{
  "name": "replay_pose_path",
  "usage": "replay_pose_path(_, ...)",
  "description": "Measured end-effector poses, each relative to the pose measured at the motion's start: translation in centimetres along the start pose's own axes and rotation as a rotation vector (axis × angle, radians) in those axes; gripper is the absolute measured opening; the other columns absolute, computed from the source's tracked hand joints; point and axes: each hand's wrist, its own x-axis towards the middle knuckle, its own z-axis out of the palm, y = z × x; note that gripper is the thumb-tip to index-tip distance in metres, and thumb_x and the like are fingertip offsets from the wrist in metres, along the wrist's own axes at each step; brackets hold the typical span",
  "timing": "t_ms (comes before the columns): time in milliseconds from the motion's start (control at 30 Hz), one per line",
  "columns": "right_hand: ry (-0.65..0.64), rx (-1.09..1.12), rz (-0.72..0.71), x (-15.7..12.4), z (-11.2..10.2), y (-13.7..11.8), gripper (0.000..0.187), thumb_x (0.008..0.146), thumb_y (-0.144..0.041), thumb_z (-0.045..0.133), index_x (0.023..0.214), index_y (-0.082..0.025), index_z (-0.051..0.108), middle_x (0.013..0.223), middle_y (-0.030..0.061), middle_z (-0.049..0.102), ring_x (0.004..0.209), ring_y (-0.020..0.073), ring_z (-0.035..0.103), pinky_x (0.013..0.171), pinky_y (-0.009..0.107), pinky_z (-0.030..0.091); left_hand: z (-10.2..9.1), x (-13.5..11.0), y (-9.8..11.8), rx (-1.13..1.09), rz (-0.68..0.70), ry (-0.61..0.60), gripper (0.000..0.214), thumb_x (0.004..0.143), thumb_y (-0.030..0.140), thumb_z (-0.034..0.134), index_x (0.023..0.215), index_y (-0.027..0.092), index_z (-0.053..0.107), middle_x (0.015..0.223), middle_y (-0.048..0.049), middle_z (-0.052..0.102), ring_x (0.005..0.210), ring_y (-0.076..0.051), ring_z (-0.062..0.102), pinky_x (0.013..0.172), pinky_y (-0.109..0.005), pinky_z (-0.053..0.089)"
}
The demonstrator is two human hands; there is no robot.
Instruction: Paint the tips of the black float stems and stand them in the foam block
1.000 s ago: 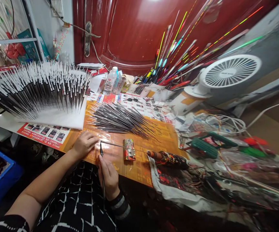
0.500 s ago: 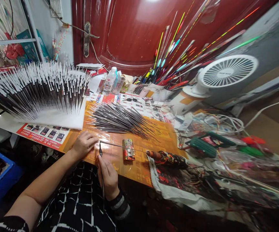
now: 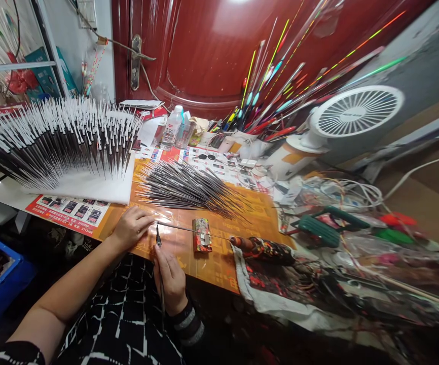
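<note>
My left hand [image 3: 134, 228] pinches one end of a slim dark fishing float [image 3: 179, 227] that lies level over the table. The float's thin far end meets the paint-smeared tip of a rotary tool [image 3: 244, 243] at the right. A small paintbrush [image 3: 159, 237] is held upright in my right hand [image 3: 170, 279], its dark bristles touching the float just beside my left fingertips. Under the float's middle sits a small paint-stained block [image 3: 202, 235]. Behind it lies a loose pile of similar dark floats [image 3: 189, 187].
White-tipped dark floats stand packed in a white foam slab [image 3: 90, 187] at the left. Bottles [image 3: 172, 126], a white fan [image 3: 358, 111] and colourful floats [image 3: 257, 96] line the back. A stained cloth [image 3: 280, 304], a green-handled tool [image 3: 320, 230] and cables crowd the right.
</note>
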Motion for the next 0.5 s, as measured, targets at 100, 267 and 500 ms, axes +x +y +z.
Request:
replay_pose_path(100,-0.01,0.002,0.014,-0.2,0.1,0.1,0.062,0.095,-0.004,0.055,0.154,-0.017,0.04,0.118,0.0142,0.072,0.105,0.0234,0.072,0.088,0.039,0.064,0.0,0.0,-0.1,0.0,0.002,-0.014,0.022,0.101,0.027,0.052,0.103,0.02,0.073,0.091,-0.0072,0.07,0.084,-0.02,0.058,0.078,-0.035,0.048)
replay_pose_path(267,-0.021,0.005,0.019,0.2,0.0,0.0,0.064,0.095,-0.004,0.055,0.155,-0.018,0.038,0.115,0.0133,0.073,0.104,0.0228,0.072,0.089,0.037,0.064,0.1,0.0,-0.1,-0.009,-0.001,0.005,0.022,0.101,0.027,0.052,0.104,0.02,0.072,0.091,-0.0072,0.07,0.084,-0.02,0.058,0.077,-0.035,0.048)
replay_pose_path(500,0.001,0.117,-0.002,0.9,-1.5,0.2,0.063,0.093,0.0,0.054,0.153,-0.017,0.043,0.111,0.0132,0.072,0.104,0.0223,0.072,0.086,0.037,0.064,-0.1,0.0,-0.2,-0.004,0.009,0.011,0.022,0.102,0.027,0.051,0.102,0.02,0.072,0.088,-0.0061,0.068,0.083,-0.019,0.057,0.077,-0.033,0.047)
